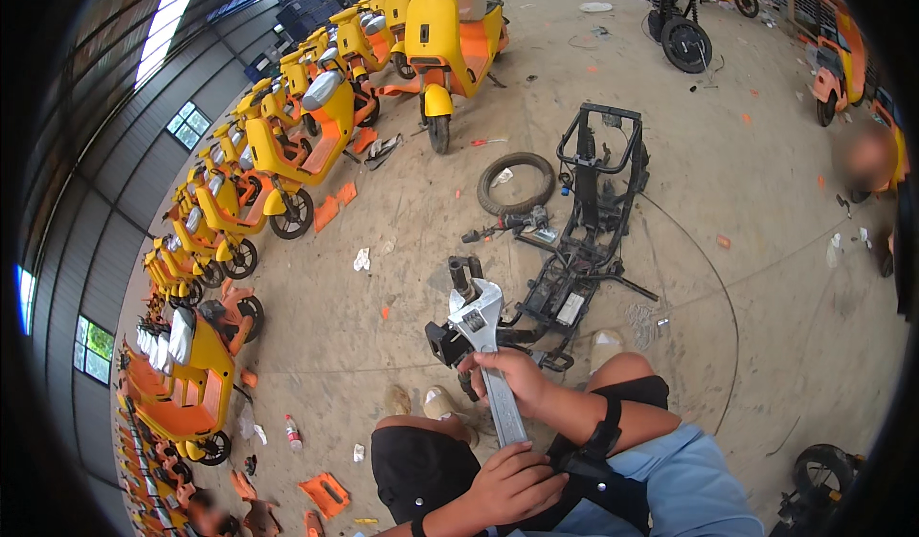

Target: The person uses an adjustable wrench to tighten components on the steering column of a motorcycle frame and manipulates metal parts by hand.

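Observation:
A large silver adjustable wrench [500, 398] slants up in front of me. My right hand [512, 376] is closed round its handle just below the head. My left hand [517, 484] grips the lower end of the handle. The wrench's jaw sits at a black metal tube [460, 271] with a threaded-looking top, part of a black fork piece [446, 344]. Whether the jaw touches the tube I cannot tell. Just beyond lies a stripped black scooter frame [589, 240], with a handlebar part [522, 223] beside it.
A loose tyre [517, 184] lies past the frame. Rows of yellow scooters [316, 135] stand to the left. A black cable [723, 293] curves over the floor at right. Orange plastic pieces [325, 495] and a bottle [293, 434] lie at lower left. A wheel [825, 472] is at lower right.

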### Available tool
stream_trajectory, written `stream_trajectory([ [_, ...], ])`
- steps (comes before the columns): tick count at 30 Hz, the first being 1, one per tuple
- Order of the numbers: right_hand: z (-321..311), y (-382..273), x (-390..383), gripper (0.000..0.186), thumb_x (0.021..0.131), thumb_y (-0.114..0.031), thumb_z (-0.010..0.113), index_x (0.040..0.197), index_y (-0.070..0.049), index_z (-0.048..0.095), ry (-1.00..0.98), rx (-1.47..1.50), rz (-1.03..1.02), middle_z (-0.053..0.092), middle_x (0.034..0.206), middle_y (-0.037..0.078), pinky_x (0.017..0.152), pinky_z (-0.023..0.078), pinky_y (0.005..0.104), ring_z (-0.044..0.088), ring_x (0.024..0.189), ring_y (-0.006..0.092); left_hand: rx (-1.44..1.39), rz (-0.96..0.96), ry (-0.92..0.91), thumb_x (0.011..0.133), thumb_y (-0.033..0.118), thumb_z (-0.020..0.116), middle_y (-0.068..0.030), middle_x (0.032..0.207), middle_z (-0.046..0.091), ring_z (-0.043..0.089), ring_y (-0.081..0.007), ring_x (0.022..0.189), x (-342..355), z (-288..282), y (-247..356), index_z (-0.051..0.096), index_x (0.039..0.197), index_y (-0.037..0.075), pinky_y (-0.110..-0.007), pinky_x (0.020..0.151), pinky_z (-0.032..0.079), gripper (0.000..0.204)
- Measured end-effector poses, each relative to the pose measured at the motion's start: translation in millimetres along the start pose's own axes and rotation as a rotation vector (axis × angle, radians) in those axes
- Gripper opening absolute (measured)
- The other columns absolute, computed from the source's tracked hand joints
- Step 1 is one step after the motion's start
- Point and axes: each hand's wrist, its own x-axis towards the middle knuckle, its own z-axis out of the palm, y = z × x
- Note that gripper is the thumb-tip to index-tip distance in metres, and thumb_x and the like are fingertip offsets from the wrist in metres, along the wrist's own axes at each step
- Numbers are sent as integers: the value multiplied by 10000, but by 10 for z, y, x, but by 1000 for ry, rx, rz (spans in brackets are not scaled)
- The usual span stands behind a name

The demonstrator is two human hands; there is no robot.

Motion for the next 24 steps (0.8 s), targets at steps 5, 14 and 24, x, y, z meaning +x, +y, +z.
stream_trajectory([
  [5, -39, -53, 36, 322, 980, -264, 489, 1079, 13, 619, 44, -24, 26, 646, 692, 71, 521, 441, 248, 577, 547, 128, 20, -98, 47, 713, 110, 787, -2, 902, 652, 637, -189, 934, 24, 94, -2, 683, 1000, 123, -367, 926, 484, 305],
  [14, -100, -64, 115, 315, 975, -265, 499, 1065, 3, 638, 65, -83, 62, 643, 691, 64, 522, 438, 250, 578, 553, 125, -7, -99, 118, 721, 135, 793, -4, 909, 647, 641, -191, 928, 44, 136, -66, 682, 1001, 129, -367, 913, 481, 301],
  [24, -167, -501, 49, 324, 983, -250, 493, 1143, 5, 612, 33, -215, 164, 599, 632, 69, 495, 440, 259, 560, 524, 143, -71, -89, -28, 834, 210, 701, -46, 1043, 593, 557, -209, 1069, 443, 255, -82, 633, 1167, 81, -412, 1027, 403, 364],
])
